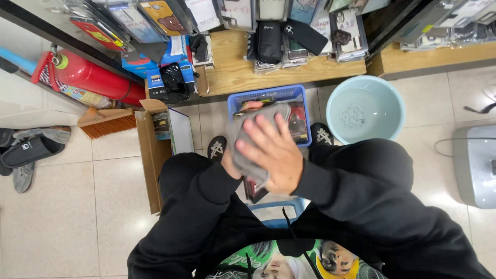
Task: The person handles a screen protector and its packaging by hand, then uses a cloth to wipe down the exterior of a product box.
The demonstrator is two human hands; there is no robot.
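Person is sitting, black sleeves and knees filling the near edge of view. Right hand [274, 155] is lying on top, fingers spread wide and pressing flat on a grey cloth [248, 142]. Left hand [230, 163] is mostly hiding under the cloth and the right hand; fingers can't be told, only a fingertip is poking out at the cloth's top edge. The cloth is wrapping over a flat dark packet [254, 190], whose lower end is sticking out below the hands. All of this is hovering over the lap, above a blue stool edge [279, 209] between the knees.

Just past the hands, two black shoes [217, 149] are resting on the tile floor [62, 217]. Between them a blue basket [268, 98] is sitting, holding dark and red packets; the hands are covering its near part. Left of it a cardboard box [152, 155] is standing open, flaps out, with a few flat packs in its far end. Right of the basket a pale blue basin [364, 108] is sitting near the right shoe, nothing inside showing.

Open tile is lying at left, between the box and a pair of grey slippers [28, 152] at the left edge. At right a grey appliance [475, 165] is taking up the edge, cable trailing beside it.

Farther off, a brush [106, 123] and a red extinguisher [90, 77] are lying along the wall. A wooden shelf [243, 72] is running across the far side, with phone cases and pouches piled and hanging over it.
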